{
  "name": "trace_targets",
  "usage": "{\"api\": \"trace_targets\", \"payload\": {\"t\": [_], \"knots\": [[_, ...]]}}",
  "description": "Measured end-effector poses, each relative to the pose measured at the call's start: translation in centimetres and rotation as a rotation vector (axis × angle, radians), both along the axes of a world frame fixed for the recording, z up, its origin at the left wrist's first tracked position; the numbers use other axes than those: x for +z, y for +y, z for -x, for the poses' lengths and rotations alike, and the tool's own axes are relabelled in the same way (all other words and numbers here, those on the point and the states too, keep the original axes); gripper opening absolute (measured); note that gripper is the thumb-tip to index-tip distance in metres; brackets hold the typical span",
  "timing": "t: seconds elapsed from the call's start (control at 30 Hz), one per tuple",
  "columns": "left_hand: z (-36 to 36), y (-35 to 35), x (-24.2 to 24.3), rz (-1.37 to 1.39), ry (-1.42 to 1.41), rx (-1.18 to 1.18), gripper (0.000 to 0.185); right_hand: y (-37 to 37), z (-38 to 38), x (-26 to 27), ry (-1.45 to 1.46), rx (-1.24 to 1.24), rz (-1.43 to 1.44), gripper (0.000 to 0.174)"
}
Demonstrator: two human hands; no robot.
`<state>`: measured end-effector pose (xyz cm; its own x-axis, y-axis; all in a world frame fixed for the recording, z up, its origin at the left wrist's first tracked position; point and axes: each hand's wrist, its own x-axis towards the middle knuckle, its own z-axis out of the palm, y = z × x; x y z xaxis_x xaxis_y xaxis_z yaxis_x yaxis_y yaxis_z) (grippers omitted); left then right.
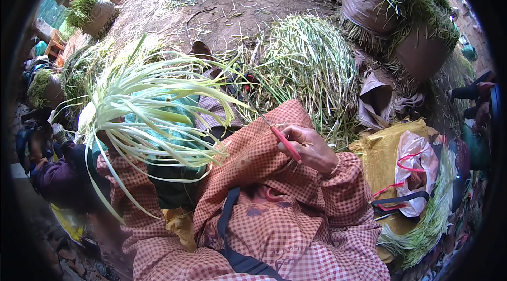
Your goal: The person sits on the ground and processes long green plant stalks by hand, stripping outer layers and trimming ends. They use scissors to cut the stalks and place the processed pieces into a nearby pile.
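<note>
My left hand [110,137] is mostly hidden behind a large bunch of pale green, long-leaved plants [134,107]. It appears closed around the bunch, whose leaves fan out to the right over a green mesh sack [166,122]. My right hand [311,148] grips the red handle of a thin-bladed tool [286,143] above my checked lap; the blade points up and left, its tip near the leaf ends. I cannot tell whether it is a knife or closed scissors. Beyond my knee lies a wide heap of cut green stalks [309,67].
Wrapped bundles of greens [422,49] are stacked at the upper right, with another [97,12] at the upper left. A yellow sack [372,150] with a white plastic bag [416,166] lies at my right. Another person [65,170] is at the left; a capped person sits ahead.
</note>
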<state>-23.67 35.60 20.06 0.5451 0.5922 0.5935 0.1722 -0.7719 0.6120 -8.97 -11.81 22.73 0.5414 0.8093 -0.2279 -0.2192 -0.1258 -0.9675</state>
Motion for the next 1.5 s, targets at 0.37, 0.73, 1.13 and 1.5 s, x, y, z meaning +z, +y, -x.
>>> {"api": "trace_targets", "payload": {"t": [0.37,0.73,1.13,1.5], "knots": [[-0.5,-1.9,4.5,-0.062,-0.040,-0.072,0.052,-0.4,0.3,-3.1,0.113,-0.314,-0.054,0.027],[-7.6,-5.5,7.4,0.574,0.812,-0.263,0.022,-9.4,3.7,-6.5,0.208,-0.777,-0.145,0.055],[-7.1,-12.9,9.3,1.582,0.271,-0.790,0.050,-10.2,4.3,-5.9,0.228,-0.805,-0.239,0.066],[-6.1,-20.3,7.4,1.382,0.892,-1.046,0.035,-17.3,8.7,-7.8,0.252,-1.210,-0.377,0.052]]}}
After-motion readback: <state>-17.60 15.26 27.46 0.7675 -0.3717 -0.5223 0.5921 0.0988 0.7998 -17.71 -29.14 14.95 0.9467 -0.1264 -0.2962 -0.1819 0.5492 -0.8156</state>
